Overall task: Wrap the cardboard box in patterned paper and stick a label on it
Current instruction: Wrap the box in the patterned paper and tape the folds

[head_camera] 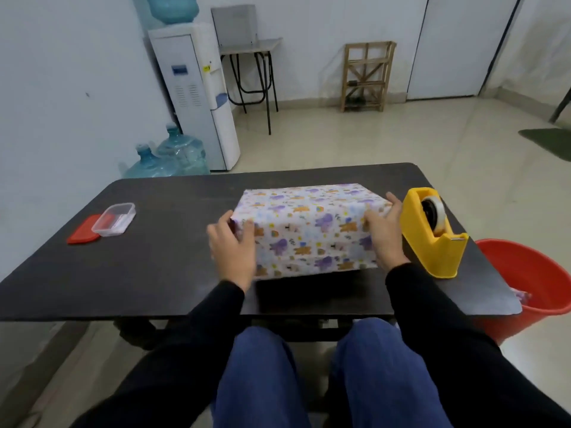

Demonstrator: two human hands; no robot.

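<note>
A box covered in white paper with purple and orange animal prints, the wrapped box point(312, 230), lies in the middle of the dark table point(154, 273). My left hand point(233, 248) grips its left end, thumb on top. My right hand point(384, 236) grips its right end, fingers curled over the far corner. The near edge looks slightly lifted off the table, with a shadow beneath. No label is visible on the paper.
A yellow tape dispenser point(432, 233) stands just right of the box. A clear plastic container point(114, 219) and its red lid point(85, 234) lie at the table's left. A red bucket point(531, 288) sits on the floor at right. Water jugs and a dispenser stand beyond.
</note>
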